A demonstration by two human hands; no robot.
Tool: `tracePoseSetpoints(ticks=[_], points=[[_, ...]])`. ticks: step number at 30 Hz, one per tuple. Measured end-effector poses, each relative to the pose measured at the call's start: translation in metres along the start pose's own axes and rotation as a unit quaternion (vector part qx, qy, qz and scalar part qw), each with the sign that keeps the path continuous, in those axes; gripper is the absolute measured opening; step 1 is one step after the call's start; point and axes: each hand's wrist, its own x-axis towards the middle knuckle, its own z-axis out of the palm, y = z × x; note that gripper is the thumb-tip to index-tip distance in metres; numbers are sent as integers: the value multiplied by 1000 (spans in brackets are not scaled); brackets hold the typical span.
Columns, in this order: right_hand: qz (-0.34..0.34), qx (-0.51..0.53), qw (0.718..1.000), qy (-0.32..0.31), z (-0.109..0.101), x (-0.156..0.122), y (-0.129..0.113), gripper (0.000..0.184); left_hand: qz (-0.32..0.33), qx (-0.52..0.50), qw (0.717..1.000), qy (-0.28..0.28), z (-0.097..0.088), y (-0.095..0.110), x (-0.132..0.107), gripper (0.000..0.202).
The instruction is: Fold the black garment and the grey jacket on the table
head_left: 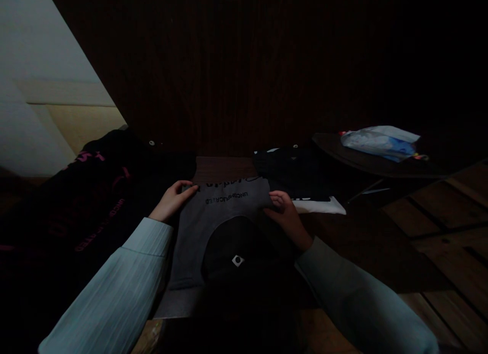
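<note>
In front of me lies a grey piece of printed fabric (192, 227), with dark lettering along its far edge and a curved cut-out shape. It looks like a garment, though its exact kind is unclear in the dim light. Inside the curve is black cloth (259, 257) bearing a small white diamond-shaped mark (238, 261). My left hand (173, 199) pinches the fabric's far left corner between thumb and fingers. At the far right corner, my right hand (284, 214) grips the same fabric with curled fingers. The edge between them is stretched fairly straight.
Dark cloth with pink lettering (101, 227) is heaped at the left. Beyond my right hand lie folded black cloth (293, 168) and a white piece (320, 206). A plastic packet (381, 142) rests on a dark shelf at right. A dark wooden panel (236, 74) rises behind.
</note>
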Motion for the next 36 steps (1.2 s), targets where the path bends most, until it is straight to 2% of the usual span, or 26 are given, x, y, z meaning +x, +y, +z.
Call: tracePoseSetpoints(ticks=[4,10,13,16,18,21,25,27,30,36], points=[[29,-31,999,29,-1,1,5,44,-2,30,1000,1,1,0,0,50],[15,-55,998,32,-1,1,8,42,-43,-150,988,1,10,9,-9,49],[7,-60,998,32,0,1,9,40,-73,-220,972,-33,13,12,-14,48],[-4,-60,998,35,-1,2,10,39,-83,-212,971,-72,13,12,-16,48],[-9,-60,998,34,-1,2,12,38,-67,-183,978,-73,13,11,-16,50],[-6,-61,997,38,-1,1,16,42,-21,-140,989,-36,13,11,-16,52],[-14,-73,996,46,4,-3,17,58,74,-110,991,3,9,16,-18,50],[-4,-65,997,35,7,-5,14,66,119,-120,985,29,4,20,-20,49],[53,-20,998,2,10,-7,6,72,161,-153,972,80,-8,26,-23,49],[178,41,970,-160,6,-12,-18,58,166,-201,957,125,-19,31,-24,47]])
